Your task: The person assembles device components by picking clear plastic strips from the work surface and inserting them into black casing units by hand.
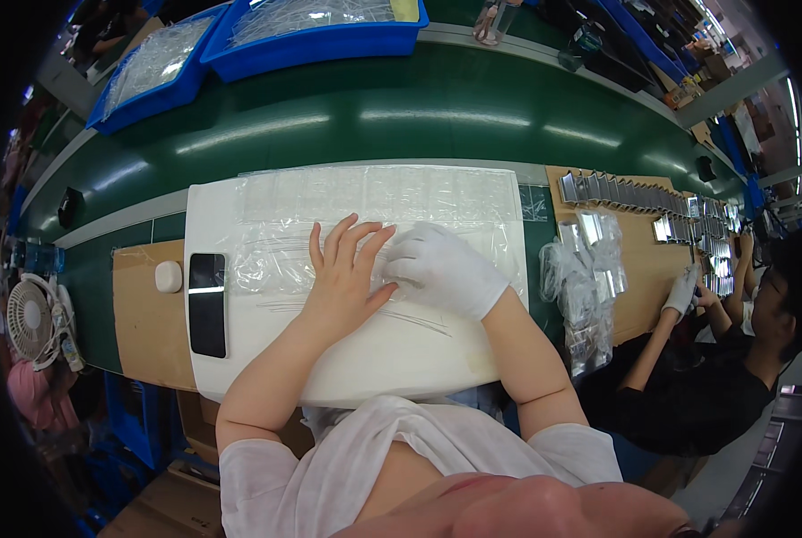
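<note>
In front of me a white padded sheet (392, 359) carries a layer of clear plastic bags (271, 260), wrinkled and partly overlapping. My left hand (345, 273), bare, rests over the bags with its fingers spread and nothing visible in them. Beside it my right hand (444, 271), in a white glove, points left with bent fingers close together against the plastic. Whatever its fingertips hold is hidden. Several thin dark lines, like fine wires or strips (414, 321), lie on the white surface just below both hands.
A black phone (208, 305) and a white earbud-type case (169, 277) are at left. Blue bins (316, 47) of clear plastic stand at the back. To the right are bagged metal parts (589, 278), rows of shiny parts (629, 193) on cardboard, and a co-worker's gloved hand (681, 292).
</note>
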`<move>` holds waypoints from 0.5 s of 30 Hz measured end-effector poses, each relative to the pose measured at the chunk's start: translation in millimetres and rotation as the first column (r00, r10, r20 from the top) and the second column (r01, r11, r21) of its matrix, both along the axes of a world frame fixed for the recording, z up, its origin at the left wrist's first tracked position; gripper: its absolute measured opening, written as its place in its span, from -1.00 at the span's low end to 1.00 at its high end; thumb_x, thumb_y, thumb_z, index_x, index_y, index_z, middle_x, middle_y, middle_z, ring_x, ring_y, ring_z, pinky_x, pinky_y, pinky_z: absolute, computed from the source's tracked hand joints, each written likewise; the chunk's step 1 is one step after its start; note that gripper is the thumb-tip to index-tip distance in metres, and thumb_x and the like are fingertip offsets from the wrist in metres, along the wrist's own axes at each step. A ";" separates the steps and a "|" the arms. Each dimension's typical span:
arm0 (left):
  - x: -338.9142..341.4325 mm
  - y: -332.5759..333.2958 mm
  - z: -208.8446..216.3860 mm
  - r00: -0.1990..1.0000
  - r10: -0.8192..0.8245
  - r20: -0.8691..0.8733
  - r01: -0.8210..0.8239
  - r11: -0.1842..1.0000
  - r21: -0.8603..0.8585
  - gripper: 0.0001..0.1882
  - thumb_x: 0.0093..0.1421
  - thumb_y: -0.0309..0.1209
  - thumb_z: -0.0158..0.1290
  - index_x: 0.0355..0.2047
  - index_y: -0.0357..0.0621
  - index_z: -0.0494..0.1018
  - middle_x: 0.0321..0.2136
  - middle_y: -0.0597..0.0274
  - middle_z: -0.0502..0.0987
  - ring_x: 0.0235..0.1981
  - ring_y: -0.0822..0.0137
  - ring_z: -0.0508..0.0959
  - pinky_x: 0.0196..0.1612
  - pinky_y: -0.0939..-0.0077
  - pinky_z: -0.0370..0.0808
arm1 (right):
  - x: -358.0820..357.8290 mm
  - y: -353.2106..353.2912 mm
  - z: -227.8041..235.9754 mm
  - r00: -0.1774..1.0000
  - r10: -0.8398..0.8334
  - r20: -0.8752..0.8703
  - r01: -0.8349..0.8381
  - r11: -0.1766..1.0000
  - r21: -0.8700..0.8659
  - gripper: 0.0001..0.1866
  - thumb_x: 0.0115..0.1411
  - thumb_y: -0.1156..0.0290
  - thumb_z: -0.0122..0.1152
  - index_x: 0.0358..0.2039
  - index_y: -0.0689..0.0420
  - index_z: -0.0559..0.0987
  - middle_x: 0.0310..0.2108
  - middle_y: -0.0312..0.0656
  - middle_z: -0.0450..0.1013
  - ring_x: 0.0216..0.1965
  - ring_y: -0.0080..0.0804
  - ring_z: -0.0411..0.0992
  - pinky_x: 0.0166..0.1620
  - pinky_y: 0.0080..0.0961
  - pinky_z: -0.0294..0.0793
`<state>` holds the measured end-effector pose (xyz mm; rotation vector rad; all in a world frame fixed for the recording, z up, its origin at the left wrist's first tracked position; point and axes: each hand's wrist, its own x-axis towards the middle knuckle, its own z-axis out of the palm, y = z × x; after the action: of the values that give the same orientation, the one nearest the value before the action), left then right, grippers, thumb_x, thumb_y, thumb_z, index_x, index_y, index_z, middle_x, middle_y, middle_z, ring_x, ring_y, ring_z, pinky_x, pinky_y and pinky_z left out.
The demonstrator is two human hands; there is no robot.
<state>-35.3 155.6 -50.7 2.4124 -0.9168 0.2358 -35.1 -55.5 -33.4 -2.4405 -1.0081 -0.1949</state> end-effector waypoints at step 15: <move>-0.1 0.7 0.0 1.000 0.015 -0.015 -0.015 1.000 -0.013 -0.14 0.02 -0.27 0.34 0.32 0.02 0.21 0.25 0.16 0.23 0.37 -0.01 0.10 0.40 -0.32 -0.29 | -0.8 1.7 -2.2 0.998 -0.048 -0.026 0.047 0.998 -0.044 -0.85 0.01 0.37 0.28 -0.35 -0.07 0.64 -0.28 -0.33 0.54 -0.18 -0.27 0.44 0.07 -0.37 0.41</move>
<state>-35.4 156.3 -50.7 2.4066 -0.8880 0.2290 -35.9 -53.8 -35.6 -2.5012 -0.9527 -0.1564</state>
